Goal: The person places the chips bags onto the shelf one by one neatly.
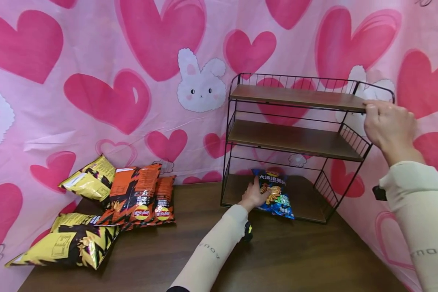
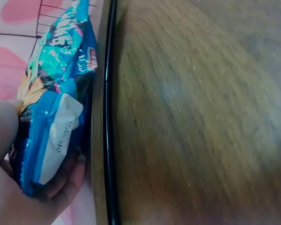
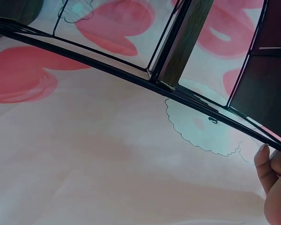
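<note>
My left hand (image 1: 254,196) grips a blue bag of potato chips (image 1: 276,194) by its left side, at the bottom level of a three-tier shelf rack (image 1: 295,137). In the left wrist view, thumb and fingers wrap around one end of the blue bag, beside the board's black front rail (image 2: 109,117). My right hand (image 1: 392,125) holds the front right corner of the rack's top board, fingers curled. The right wrist view catches only part of that hand (image 3: 277,180) against the black frame; some fingers are cut off there.
At the left of the wooden table (image 1: 160,259) lie orange chip bags (image 1: 133,194) and yellow-and-black chip bags (image 1: 69,241), partly overlapping. A pink heart-print cloth (image 1: 106,48) hangs behind and along the right. Wire guards edge the rack's sides.
</note>
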Tool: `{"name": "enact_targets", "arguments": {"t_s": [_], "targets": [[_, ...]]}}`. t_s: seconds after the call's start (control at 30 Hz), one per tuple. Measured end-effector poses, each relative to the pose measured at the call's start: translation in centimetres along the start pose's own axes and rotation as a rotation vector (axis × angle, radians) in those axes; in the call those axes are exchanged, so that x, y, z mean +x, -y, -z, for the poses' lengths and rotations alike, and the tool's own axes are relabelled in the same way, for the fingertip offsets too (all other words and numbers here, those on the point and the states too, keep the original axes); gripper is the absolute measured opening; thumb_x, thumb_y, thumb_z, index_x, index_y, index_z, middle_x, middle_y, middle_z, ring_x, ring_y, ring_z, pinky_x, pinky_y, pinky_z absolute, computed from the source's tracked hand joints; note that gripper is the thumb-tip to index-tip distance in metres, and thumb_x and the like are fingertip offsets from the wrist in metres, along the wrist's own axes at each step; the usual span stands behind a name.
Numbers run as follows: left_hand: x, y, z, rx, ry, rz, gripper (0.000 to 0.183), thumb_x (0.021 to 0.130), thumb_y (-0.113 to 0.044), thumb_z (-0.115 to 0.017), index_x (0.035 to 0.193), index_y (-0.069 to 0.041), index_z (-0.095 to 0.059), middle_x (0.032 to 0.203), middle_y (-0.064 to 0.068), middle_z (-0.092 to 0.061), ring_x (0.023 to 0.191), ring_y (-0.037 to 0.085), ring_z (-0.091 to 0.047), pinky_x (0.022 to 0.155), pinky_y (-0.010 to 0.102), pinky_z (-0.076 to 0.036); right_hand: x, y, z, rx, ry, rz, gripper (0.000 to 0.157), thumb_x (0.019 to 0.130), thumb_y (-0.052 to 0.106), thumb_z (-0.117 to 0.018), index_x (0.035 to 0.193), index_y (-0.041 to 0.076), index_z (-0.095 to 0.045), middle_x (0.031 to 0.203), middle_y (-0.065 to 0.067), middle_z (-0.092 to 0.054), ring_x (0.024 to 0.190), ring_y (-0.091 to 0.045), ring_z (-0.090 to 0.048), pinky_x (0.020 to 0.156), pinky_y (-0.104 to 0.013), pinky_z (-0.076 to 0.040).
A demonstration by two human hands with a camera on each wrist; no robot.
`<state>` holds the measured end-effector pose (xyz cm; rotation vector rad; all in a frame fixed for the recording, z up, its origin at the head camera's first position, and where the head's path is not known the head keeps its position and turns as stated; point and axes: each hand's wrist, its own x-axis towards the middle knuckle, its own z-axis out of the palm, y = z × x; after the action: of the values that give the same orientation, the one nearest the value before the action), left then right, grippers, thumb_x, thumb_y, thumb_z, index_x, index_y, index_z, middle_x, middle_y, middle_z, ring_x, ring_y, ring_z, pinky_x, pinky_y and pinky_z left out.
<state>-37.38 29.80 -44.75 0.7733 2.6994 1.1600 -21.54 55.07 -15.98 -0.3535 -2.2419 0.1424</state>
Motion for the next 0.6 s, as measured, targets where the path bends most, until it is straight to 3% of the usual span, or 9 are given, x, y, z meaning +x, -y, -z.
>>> {"name": "enact_targets", "arguments": {"t_s": [0.07, 0.2, 0.37, 0.6], "targets": [[-0.1, 0.0, 0.1, 0.093, -0.003, -0.022, 0.081, 0.102, -0.055, -0.053, 0.164, -0.016, -0.019, 0.160, 0.020, -0.034, 0.131, 0.040, -0.054, 0.101, 0.057, -0.048, 0.0, 0.1, -0.1, 0.000, -0.001, 0.000, 0.057, 0.102, 0.027, -0.023, 0.142, 0.012, -0.060, 0.143, -0.024, -0.052, 0.116, -0.062, -0.047, 0.090, -0.070, -0.034], [-0.5, -0.5, 0.1, 0.328, -0.040, -0.133, 0.074, 0.103, -0.057, -0.049, 0.163, -0.020, -0.025, 0.161, 0.013, -0.031, 0.134, 0.036, -0.049, 0.098, 0.051, -0.051, 0.0, 0.1, -0.2, -0.004, -0.001, -0.006, 0.057, 0.102, 0.028, -0.023, 0.142, 0.012, -0.060, 0.144, -0.023, -0.052, 0.116, -0.062, -0.047, 0.090, -0.070, -0.034], [-2.1, -1.8, 0.0, 0.604, -0.025, -0.261, 0.068, 0.103, -0.061, -0.046, 0.160, -0.026, -0.033, 0.163, 0.003, -0.032, 0.145, 0.031, -0.036, 0.108, 0.047, -0.044, 0.1, 0.1, 0.0, -0.013, 0.004, -0.018, 0.057, 0.103, 0.028, -0.023, 0.142, 0.010, -0.060, 0.145, -0.021, -0.052, 0.115, -0.063, -0.047, 0.088, -0.071, -0.036], [-3.0, -1.5, -1.1, 0.658, 0.143, -0.223, 0.075, 0.103, -0.062, -0.040, 0.165, -0.030, -0.014, 0.171, 0.001, -0.013, 0.156, 0.030, -0.015, 0.121, 0.048, -0.026, 0.1, 0.1, -0.1, -0.019, 0.004, -0.020, 0.056, 0.102, 0.028, -0.023, 0.141, 0.011, -0.060, 0.143, -0.023, -0.053, 0.114, -0.063, -0.047, 0.086, -0.072, -0.036]]}}
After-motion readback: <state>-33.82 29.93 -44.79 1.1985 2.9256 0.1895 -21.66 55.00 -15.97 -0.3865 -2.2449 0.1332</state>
